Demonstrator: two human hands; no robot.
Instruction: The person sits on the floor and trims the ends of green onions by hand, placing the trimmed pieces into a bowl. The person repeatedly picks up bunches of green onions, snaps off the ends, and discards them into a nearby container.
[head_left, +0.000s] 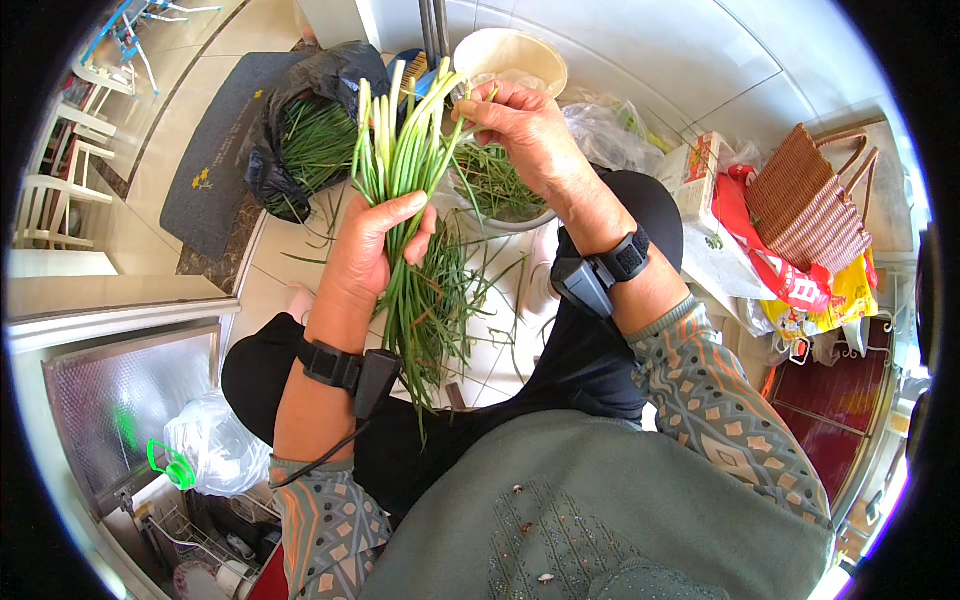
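Note:
My left hand (379, 236) is closed around a bundle of long green garlic chives (405, 165), pale stem ends up, leaves hanging towards my lap. At the bundle's upper right, my right hand (517, 127) pinches a thin piece of a stem between thumb and fingers. Beneath the bundle, more loose chives (450, 300) lie on the white tiled floor. A black plastic bag (262, 150) full of chives stands open at the upper left. Behind my right hand, a round tub (517, 225) holds green and brownish trimmings.
A cream bucket (510, 56) with a plastic liner stands by the tiled wall. A dark mat (206, 157) lies at the left. At the right are a woven brown bag (810, 202) and a red bag (757, 247). A large clear plastic bottle (217, 446) stands at the lower left.

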